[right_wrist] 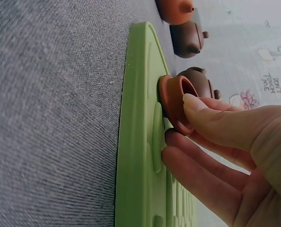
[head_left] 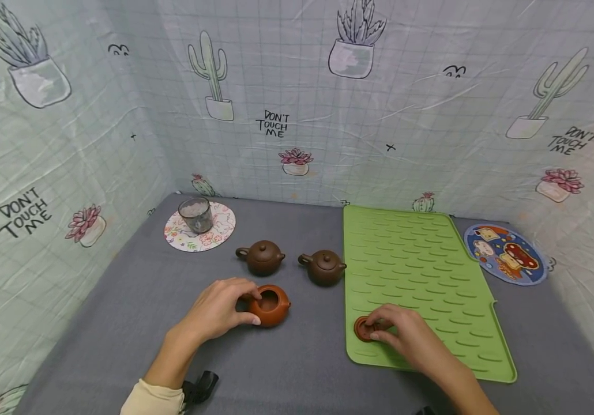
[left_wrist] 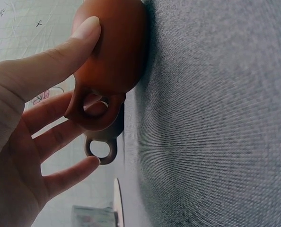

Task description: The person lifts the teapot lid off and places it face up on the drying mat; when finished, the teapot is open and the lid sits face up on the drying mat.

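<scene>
Teapot (head_left: 277,317), round and open-topped, sits six o'clock from a brown pot (head_left: 263,259), pinched by my left hand (head_left: 221,308); at three o'clock my right hand (head_left: 405,333) pinches an upturned lid (head_left: 361,329) on the ridged mat (head_left: 406,259).

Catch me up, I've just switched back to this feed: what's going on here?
A person's left hand holds the open orange-brown teapot, which has no lid on, on the gray cloth. The right hand pinches the reddish-brown lid, hollow side up, at the near left corner of the green mat. Farther back stand the left dark teapot and the right dark teapot, both lidded.
</scene>
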A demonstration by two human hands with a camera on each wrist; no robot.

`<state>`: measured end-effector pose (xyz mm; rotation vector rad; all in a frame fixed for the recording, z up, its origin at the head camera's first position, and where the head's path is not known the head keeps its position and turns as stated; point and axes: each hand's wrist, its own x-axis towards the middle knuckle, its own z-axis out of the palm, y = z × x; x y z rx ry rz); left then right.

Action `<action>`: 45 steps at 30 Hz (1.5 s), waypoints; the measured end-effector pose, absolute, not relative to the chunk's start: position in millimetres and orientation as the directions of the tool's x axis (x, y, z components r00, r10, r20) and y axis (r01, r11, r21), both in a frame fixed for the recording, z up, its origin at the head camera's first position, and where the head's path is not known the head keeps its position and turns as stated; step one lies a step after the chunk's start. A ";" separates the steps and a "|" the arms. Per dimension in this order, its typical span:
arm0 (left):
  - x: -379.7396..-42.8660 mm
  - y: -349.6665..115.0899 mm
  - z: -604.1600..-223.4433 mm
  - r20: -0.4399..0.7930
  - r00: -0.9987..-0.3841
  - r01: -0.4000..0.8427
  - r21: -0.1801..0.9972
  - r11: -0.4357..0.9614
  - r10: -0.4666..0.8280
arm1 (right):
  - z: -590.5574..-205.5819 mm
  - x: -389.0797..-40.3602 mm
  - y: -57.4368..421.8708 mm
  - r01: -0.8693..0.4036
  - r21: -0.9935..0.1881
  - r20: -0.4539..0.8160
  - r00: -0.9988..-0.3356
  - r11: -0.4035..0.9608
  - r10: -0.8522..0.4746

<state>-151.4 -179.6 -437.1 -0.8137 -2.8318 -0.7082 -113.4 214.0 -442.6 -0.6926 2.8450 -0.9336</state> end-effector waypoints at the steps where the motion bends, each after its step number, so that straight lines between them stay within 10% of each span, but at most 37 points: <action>1: -151.2 -179.6 -436.8 0.229 -0.851 0.525 0.406 0.748 0.473 | -442.2 -113.5 214.0 -0.392 -0.577 0.069 -0.898 0.717 -0.435; 45: -155.2 -156.9 -399.5 -0.014 -0.888 0.422 0.368 0.829 0.459 | -423.0 -120.2 225.7 -0.297 -0.562 -0.046 -0.920 0.772 -0.388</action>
